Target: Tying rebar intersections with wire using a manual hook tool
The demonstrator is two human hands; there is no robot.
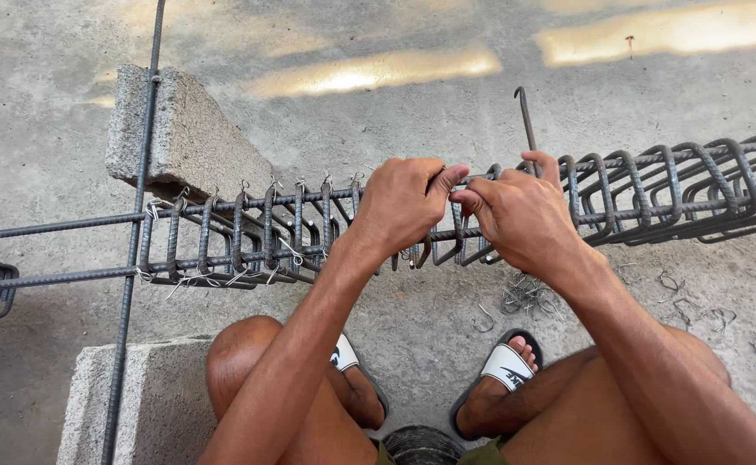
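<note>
A long rebar cage [249, 232] of dark steel bars and square stirrups runs left to right in front of me. My left hand [399, 207] grips the top bar at the cage's middle, thumb pinching a thin tie wire. My right hand [520, 215] rests against it, fingertips meeting the left thumb, and holds a hooked metal tying tool [526, 116] that sticks up behind it. Stirrups to the left carry twisted wire ties [244, 185]; the stirrups on the right [679, 185] sit loose and crowded.
The cage rests on two concrete blocks, one behind [184, 138] and one near my left knee [150, 400]. A long single bar [137, 215] crosses the cage at left. Cut wire pieces [524, 297] litter the concrete floor. My feet wear sandals [507, 366].
</note>
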